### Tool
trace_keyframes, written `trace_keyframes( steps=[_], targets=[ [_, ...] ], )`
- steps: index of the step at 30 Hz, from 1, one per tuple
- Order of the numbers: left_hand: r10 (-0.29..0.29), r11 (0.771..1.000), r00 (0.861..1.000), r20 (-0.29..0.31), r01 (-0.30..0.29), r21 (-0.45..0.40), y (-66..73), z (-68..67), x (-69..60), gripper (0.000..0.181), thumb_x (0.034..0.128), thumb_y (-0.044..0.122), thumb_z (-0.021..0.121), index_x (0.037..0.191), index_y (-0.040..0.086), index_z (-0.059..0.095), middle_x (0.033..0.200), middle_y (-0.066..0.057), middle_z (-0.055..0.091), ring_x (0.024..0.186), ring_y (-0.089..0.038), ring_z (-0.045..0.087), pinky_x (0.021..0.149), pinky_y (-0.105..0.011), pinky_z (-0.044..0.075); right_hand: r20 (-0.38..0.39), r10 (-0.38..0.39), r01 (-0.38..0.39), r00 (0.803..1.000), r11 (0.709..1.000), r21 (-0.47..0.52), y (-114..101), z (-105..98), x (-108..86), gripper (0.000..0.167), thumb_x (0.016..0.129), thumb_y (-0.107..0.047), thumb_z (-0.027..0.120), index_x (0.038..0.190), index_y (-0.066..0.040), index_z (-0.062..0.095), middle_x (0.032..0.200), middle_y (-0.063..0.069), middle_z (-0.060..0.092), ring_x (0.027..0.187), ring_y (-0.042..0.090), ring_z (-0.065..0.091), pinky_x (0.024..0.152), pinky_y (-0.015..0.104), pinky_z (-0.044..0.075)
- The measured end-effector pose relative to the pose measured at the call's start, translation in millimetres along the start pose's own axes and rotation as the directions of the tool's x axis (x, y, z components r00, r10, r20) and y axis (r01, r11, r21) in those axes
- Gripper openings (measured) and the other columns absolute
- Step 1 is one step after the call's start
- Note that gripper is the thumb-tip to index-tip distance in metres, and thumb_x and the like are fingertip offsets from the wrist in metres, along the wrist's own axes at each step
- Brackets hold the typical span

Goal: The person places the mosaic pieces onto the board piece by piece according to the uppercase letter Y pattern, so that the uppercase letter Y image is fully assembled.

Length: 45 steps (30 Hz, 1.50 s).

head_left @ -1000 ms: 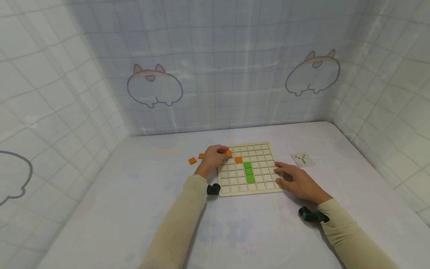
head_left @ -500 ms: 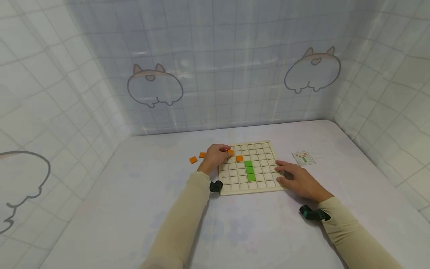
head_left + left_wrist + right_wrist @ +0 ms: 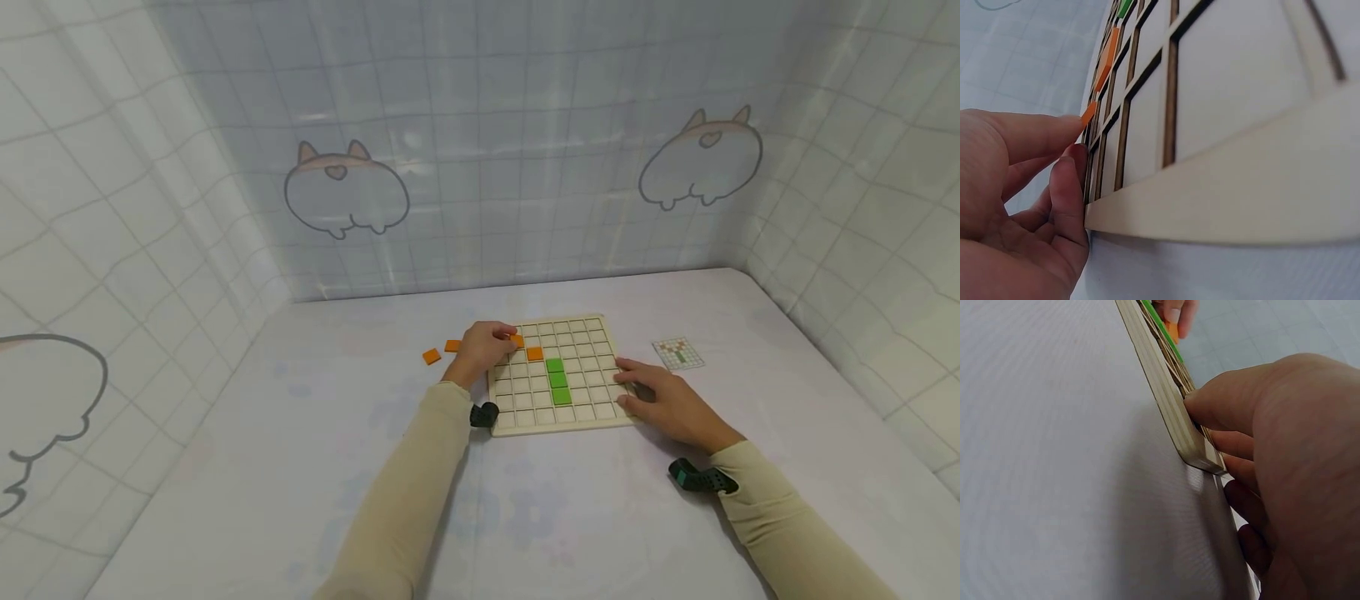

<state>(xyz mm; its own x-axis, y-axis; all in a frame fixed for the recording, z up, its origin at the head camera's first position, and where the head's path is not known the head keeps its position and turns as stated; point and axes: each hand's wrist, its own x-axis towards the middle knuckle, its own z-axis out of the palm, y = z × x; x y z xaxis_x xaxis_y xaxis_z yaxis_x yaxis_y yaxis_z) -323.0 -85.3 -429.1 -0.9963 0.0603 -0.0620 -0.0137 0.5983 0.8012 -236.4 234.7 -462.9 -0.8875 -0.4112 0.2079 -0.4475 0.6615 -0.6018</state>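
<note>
The left hand reaches over the upper left of a pale wooden grid board. Its thumb and forefinger pinch an orange square tile at the board's surface; in the left wrist view only an edge of this tile shows past the forefinger. Diagonally beside it, another orange tile lies in a cell, followed by a column of green tiles. At the board's right edge rests the right hand, its thumb on top near the corner and its fingers loosely bent, partly hidden.
Two loose orange tiles, one nearer and one partly behind the left hand, lie left of the board. A small card with a coloured grid pattern lies to the right. Tile-patterned cloth walls enclose the white tabletop.
The left hand and its orange tile have shifted slightly right, closer to the neighbouring orange tile. The right hand stays at the board's edge. The head view has moved a little.
</note>
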Motion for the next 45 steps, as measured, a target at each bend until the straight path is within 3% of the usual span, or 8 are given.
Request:
trace_keyframes(
  steps=[45],
  targets=[
    [-0.041, 0.999, 0.999, 0.006, 0.041, -0.030, -0.8, -2.2, 3.1, 0.032, 0.0887, 0.013, 0.074, 0.120, 0.011, 0.072, 0.107, -0.001, 0.065, 0.101, -0.020, 0.057, 0.093, -0.037, 0.048, 0.010, 0.000, 0.000, 1.000, 1.000, 0.014, 2.7, 0.8, 3.1, 0.043, 0.100, -0.029, 0.065, 0.135, -0.004, 0.061, 0.154, 0.012, 0.042, 0.143, 0.039, 0.034, 0.111, 0.058, 0.030]
  ],
)
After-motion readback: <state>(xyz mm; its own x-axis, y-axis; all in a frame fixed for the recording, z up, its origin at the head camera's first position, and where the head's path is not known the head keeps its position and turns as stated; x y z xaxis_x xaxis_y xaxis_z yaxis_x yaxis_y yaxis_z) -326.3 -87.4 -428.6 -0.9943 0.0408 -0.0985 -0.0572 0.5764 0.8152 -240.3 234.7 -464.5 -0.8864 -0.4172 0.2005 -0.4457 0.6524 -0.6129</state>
